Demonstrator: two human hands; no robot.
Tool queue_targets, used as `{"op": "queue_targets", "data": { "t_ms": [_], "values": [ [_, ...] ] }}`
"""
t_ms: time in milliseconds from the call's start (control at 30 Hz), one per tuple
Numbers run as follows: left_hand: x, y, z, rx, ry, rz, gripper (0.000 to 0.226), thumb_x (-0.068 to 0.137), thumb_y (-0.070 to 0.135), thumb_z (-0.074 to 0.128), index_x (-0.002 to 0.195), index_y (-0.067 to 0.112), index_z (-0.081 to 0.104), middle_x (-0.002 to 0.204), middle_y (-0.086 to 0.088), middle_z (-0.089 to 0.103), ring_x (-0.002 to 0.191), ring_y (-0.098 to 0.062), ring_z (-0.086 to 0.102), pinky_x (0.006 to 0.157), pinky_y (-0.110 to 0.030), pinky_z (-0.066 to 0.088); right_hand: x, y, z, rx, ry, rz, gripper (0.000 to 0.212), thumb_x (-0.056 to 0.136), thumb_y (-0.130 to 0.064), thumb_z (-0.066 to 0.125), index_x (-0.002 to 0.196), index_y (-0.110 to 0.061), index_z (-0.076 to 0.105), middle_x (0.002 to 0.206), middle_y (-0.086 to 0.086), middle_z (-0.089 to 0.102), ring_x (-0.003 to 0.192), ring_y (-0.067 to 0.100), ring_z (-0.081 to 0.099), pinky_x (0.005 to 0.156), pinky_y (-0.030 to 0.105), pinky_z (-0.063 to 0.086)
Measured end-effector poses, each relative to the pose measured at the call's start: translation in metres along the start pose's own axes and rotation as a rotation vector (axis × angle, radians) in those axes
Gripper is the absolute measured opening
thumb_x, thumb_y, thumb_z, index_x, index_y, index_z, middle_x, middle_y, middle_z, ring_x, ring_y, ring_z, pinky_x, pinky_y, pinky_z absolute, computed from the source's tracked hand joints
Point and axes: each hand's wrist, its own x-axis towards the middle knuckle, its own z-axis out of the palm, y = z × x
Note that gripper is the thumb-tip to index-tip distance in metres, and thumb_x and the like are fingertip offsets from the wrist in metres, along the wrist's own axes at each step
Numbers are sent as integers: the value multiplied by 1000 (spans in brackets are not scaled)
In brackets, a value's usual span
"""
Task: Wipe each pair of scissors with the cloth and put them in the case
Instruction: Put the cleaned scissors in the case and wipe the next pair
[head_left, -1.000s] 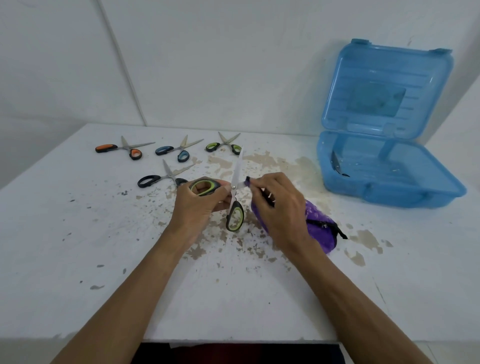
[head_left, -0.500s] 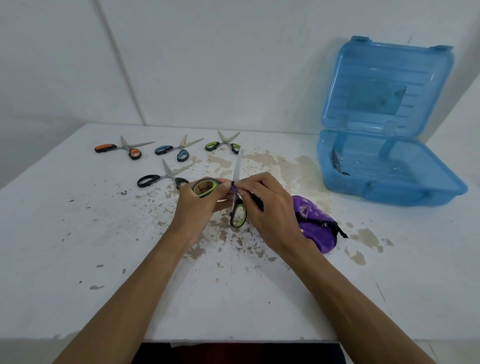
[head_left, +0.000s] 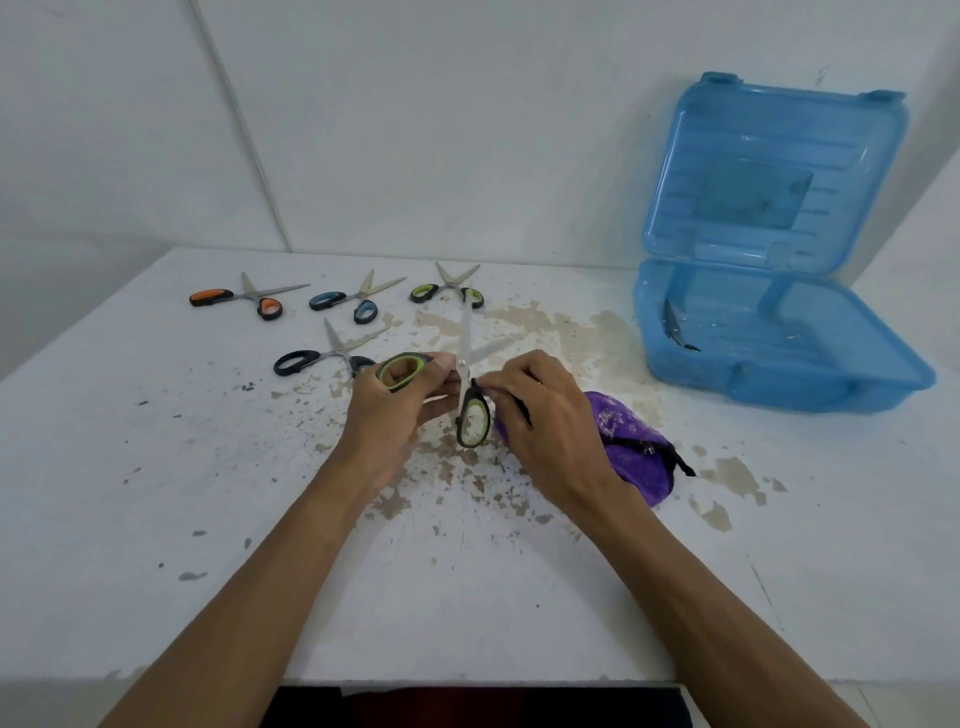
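Note:
My left hand (head_left: 395, 410) grips one loop of the green-handled scissors (head_left: 471, 415), whose blades are spread open above the table. My right hand (head_left: 545, 421) holds the purple cloth (head_left: 634, 452) and pinches a part of it against the scissors near the pivot. The open blue case (head_left: 779, 374) stands at the right with one dark pair of scissors (head_left: 675, 332) lying inside. On the table behind lie the orange scissors (head_left: 249, 299), blue scissors (head_left: 353, 301), another green pair (head_left: 452, 291) and black scissors (head_left: 322, 356).
The white table (head_left: 156, 467) has flaked paint patches around my hands. White walls rise close behind it. The case lid (head_left: 774, 176) stands upright against the wall. The table's front edge runs just below my forearms.
My right hand slid the cloth down the blade toward the pivot and lower handle. The scissors have opened wider, one blade now pointing right.

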Motion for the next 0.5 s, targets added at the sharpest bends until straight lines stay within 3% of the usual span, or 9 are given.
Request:
{"op": "queue_targets", "data": {
  "t_ms": [33, 100, 200, 267, 367, 433, 500],
  "values": [
    [1, 2, -1, -64, 28, -15, 10, 92, 12, 72, 89, 4, 76, 82, -12, 76, 78, -21, 73, 73, -31, 60, -1, 1, -1, -10, -19, 8, 17, 97, -8, 61, 107, -11, 75, 99, 4, 63, 91, 19, 58, 78, 41, 51],
    [2, 6, -3, -180, 55, -35, 10, 92, 12, 71, 86, 6, 76, 80, -9, 76, 75, -18, 73, 69, -28, 60, -1, 1, -8, 56, 23, 66, 17, 98, -6, 60, 107, -11, 74, 101, 1, 63, 93, 10, 57, 83, 24, 49],
    [1, 9, -1, -258, 43, -77, 9, 91, 15, 71, 87, 7, 75, 79, -5, 76, 73, -15, 73, 64, -26, 59, 2, -2, -15, 221, 66, 279, 16, 100, -11, 58, 107, -19, 69, 105, -10, 61, 97, -2, 57, 84, 10, 45],
    [0, 8, -1, -266, 33, -97, 10, 89, 18, 73, 90, 7, 75, 81, -5, 77, 74, -14, 73, 64, -26, 59, 3, -3, -15, 320, -7, 413, 15, 101, -22, 59, 112, -30, 65, 107, -15, 63, 98, -2, 60, 81, 11, 48],
    [1, 8, -1, -238, 22, -92, 13, 89, 19, 74, 91, 6, 75, 82, -5, 76, 74, -15, 73, 64, -27, 59, 1, -5, -13, 406, -132, 395, 26, 99, -42, 57, 120, -30, 67, 107, -12, 68, 98, 0, 62, 80, 13, 49],
    [0, 6, 0, -227, 4, -85, 16, 88, 19, 75, 92, 3, 74, 81, -6, 75, 73, -15, 72, 64, -27, 58, -1, -9, -10, 414, -226, 326, 34, 96, -52, 56, 110, -26, 73, 98, -9, 69, 91, 5, 62, 76, 22, 51],
    [-2, 6, 3, -217, -9, -90, 20, 82, 22, 77, 90, 4, 74, 80, -6, 75, 72, -15, 72, 63, -27, 58, -4, -12, -5, 397, -275, 293, 38, 95, -52, 59, 88, -17, 72, 82, 0, 65, 78, 14, 57, 70, 32, 48]
  ]
}}
